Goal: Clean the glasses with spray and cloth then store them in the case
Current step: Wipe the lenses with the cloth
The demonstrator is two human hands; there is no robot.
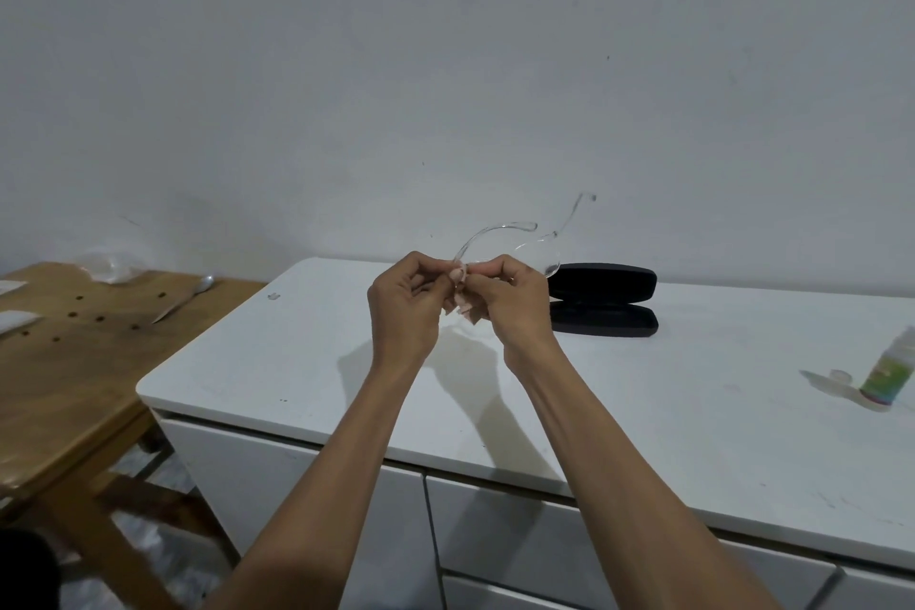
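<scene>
Clear-framed glasses (500, 238) are held up above the white cabinet top (693, 391), temples open and pointing away from me. My left hand (403, 300) pinches the near part of the frame. My right hand (515, 297) pinches a small pink cloth (465, 305) against the glasses, and the cloth hangs down between both hands. An open black case (601, 300) lies on the cabinet just behind my right hand. The spray bottle (889, 374) with a green label stands at the right edge, its clear cap (839, 376) beside it.
A wooden table (64, 362) stands to the left, lower than the cabinet, with a spoon (185, 297), a plastic bag (111, 265) and white papers on it. A grey wall rises behind. Cabinet drawers are below the top.
</scene>
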